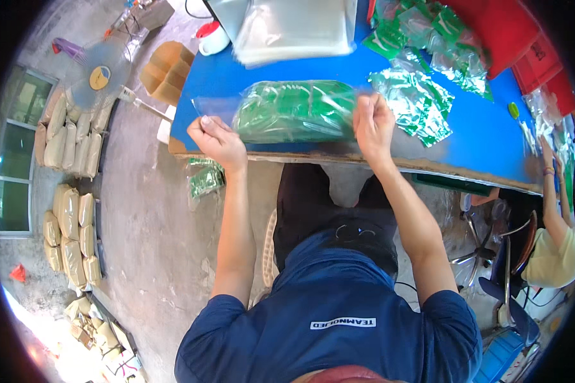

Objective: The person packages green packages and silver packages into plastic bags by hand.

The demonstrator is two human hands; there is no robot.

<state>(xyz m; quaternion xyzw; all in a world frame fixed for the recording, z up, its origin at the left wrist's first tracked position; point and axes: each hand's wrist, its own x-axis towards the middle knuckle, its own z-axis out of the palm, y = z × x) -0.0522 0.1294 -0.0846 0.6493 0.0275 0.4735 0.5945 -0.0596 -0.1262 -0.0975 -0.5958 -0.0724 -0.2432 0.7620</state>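
Note:
A clear plastic bag (pixel 294 112) packed with green packets lies lengthwise near the front edge of the blue table (pixel 460 156). At its left end, my left hand (pixel 218 139) is closed on the loose clear plastic, which sticks out past the fingers. My right hand (pixel 373 121) is closed at the other end of the same bag. Between the two fists the bag is stretched out sideways. Slight blur covers its right end, so the exact grip there is hard to see.
Clear empty bags (pixel 294 32) lie stacked behind the bag, beside a red-and-white mug (pixel 212 38). Green packets (pixel 415 96) are heaped to the right, near red bins (pixel 536 64). A co-worker (pixel 552 249) sits far right. A fan (pixel 99 78) stands at left.

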